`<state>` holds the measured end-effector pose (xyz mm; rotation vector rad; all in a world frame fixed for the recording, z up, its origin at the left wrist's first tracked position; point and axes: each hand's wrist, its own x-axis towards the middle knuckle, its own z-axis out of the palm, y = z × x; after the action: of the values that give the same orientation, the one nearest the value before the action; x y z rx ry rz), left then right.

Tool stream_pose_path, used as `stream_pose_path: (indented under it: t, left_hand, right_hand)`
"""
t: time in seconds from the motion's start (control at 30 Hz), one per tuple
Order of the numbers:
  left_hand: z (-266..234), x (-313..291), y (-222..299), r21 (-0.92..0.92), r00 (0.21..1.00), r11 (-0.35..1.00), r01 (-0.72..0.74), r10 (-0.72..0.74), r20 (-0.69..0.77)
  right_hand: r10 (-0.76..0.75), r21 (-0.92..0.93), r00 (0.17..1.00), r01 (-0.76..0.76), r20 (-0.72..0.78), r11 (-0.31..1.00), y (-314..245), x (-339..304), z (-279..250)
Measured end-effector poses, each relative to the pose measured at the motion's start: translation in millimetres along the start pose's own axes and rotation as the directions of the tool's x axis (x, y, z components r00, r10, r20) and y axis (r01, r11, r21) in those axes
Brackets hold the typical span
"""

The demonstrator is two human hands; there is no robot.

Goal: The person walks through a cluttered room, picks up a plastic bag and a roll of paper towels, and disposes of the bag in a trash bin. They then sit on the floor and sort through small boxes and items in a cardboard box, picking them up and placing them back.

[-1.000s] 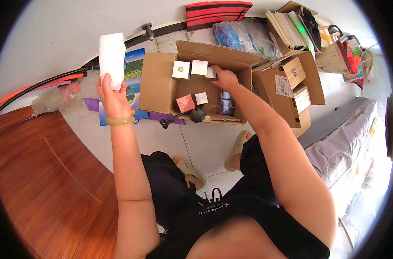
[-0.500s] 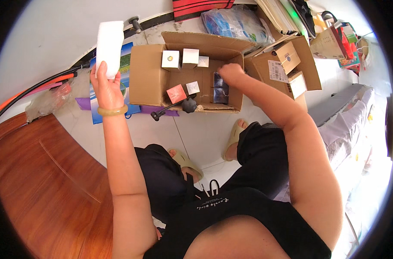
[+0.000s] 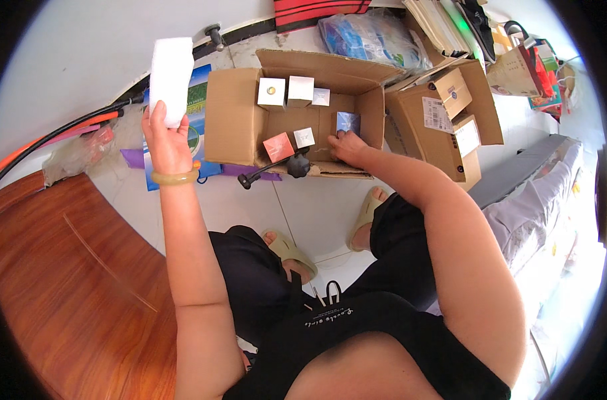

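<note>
Upright in my left hand is a long white strip, gripped near its lower end with the thumb in front. A bangle circles that wrist. My right hand reaches into the open cardboard box, its bent fingers closed at a small dark blue box in the right part; the hand hides part of that spot. Inside the same carton, several small white boxes stand along the far side. Nearer to me are a coral-red box and a small white box.
A black clamp-like rod with a knob lies at the carton's near edge. A second carton with boxes stands right. Blue bag lies left, a plastic-wrapped bundle behind. A brown wooden surface fills the lower left.
My right hand has moved nearer to me and slightly left inside the carton, covering where the nearer dark blue box showed. The left hand still holds the white strip.
</note>
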<state>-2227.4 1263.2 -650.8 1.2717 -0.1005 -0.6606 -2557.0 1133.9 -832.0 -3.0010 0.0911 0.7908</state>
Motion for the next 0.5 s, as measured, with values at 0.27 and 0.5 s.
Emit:
stream_pose_path:
  t: [0.27, 0.5]
  left_hand:
    - [8, 1, -3, 0.034, 1.000, 0.999, 0.004, -0.005, 0.021]
    - [14, 4, -10, -0.006, 1.000, 1.000, 0.029, -0.029, 0.012]
  right_hand:
    - [0.284, 0.243, 0.956, -0.259, -0.077, 0.935, 49, 0, -28]
    - [0.259, 0.546, 0.957, -0.150, -0.128, 0.824, 7, 25, -68]
